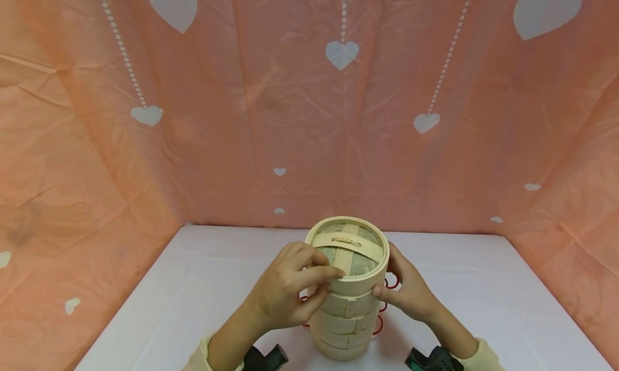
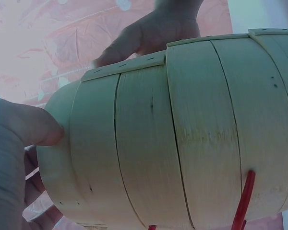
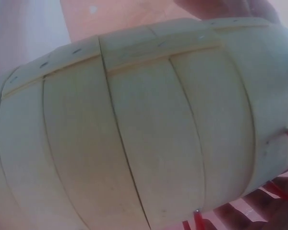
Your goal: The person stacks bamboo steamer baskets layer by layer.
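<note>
A tall stack of round bamboo steamer baskets (image 1: 343, 325) stands upright on the white table, with red cord loops (image 1: 378, 325) on its sides. On top sits a woven bamboo lid (image 1: 364, 264) with a cross strap and a small twisted-cord handle (image 1: 346, 241). My left hand (image 1: 292, 287) is at the lid's front left, index finger over the rim and thumb (image 2: 45, 127) against the side wall. From the right, my right hand (image 1: 411, 290) grips the upper stack, thumb at the front; its other fingers (image 3: 259, 208) go round behind, partly hidden.
A white-covered table (image 1: 193, 285) lies under the stack. Orange-pink sheeting (image 1: 309, 118) with white hearts rises behind it and on both sides. Dark wrist devices (image 1: 266, 357) show at the lower edge near both forearms.
</note>
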{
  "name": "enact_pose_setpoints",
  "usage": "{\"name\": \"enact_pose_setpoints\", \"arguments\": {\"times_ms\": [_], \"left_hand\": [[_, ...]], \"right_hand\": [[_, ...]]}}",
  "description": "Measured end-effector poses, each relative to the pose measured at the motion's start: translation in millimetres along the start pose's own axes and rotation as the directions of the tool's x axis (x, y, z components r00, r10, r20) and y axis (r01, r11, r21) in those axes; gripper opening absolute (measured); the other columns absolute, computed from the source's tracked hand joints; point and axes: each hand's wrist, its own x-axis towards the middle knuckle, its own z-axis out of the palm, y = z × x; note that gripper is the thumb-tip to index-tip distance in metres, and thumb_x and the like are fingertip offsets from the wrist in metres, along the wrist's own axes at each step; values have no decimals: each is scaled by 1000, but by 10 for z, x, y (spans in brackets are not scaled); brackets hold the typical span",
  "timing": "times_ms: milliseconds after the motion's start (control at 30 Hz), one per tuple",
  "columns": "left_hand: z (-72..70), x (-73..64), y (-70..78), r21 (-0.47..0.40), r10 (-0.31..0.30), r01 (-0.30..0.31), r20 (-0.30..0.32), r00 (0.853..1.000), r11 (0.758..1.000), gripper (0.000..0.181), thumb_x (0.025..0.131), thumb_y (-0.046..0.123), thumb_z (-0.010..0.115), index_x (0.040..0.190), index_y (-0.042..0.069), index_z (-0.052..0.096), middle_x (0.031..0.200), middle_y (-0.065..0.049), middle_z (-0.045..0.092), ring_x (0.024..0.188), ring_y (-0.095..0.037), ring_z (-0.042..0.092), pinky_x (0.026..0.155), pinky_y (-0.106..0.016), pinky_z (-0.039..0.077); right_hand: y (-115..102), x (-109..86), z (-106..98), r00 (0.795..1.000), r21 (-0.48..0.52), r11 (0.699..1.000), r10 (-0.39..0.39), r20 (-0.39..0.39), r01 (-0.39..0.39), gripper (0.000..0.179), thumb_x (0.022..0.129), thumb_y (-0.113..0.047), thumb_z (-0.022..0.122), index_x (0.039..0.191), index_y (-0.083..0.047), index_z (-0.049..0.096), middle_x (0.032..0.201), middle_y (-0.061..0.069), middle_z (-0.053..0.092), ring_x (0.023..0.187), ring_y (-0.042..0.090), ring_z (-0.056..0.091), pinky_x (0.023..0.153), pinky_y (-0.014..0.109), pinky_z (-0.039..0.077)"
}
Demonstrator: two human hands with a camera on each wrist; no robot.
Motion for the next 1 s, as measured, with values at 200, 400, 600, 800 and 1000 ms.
{"name": "enact_pose_setpoints", "arguments": {"times_ms": [200, 400, 600, 800, 1000], "left_hand": [[8, 8, 1, -7, 0, 0, -1, 1000, 1000, 34, 69, 7, 71, 100, 21, 72, 92, 5, 60, 87, -11, 53, 82, -29, 44], [16, 12, -11, -10, 19, -19, -6, 1000, 1000, 34, 70, 8, 71, 101, 20, 72, 95, 4, 62, 89, -12, 56, 83, -30, 46], [33, -19, -9, -7, 76, -77, -53, 996, 997, 32, 74, 8, 67, 105, 14, 71, 98, 1, 64, 95, -15, 60, 88, -32, 48], [8, -94, -71, 4, 13, -13, -84, 996, 1000, 29, 83, 20, 60, 109, 13, 70, 112, -8, 65, 106, -23, 61, 93, -38, 49], [-108, -222, -317, 28, -291, 293, -50, 955, 956, 35, 84, 21, 63, 117, 12, 66, 122, -8, 62, 115, -26, 57, 96, -44, 48]], "right_hand": [[-4, 2, -30, 1000, -14, 1000, -2, 5, 2, 79, 85, -53, 65, 148, -15, 35, 128, 3, 59, 103, 9, 59, 86, 30, 49], [-7, -16, -47, 1000, -16, 1000, 12, 8, -12, 79, 85, -53, 65, 148, -16, 35, 129, 5, 58, 101, 10, 59, 85, 30, 49], [-10, -20, -45, 1000, -7, 1000, -5, 19, 5, 79, 86, -55, 62, 148, -15, 34, 130, 3, 57, 104, 10, 59, 85, 31, 50], [20, -10, -73, 999, -15, 1000, -22, 35, 22, 74, 92, -55, 53, 148, -13, 32, 138, 6, 50, 114, 9, 55, 91, 30, 49], [-80, 93, -253, 996, -90, 995, -39, -77, 32, 50, 102, -38, 40, 145, -13, 38, 136, 8, 51, 120, 8, 50, 96, 20, 44]]}}
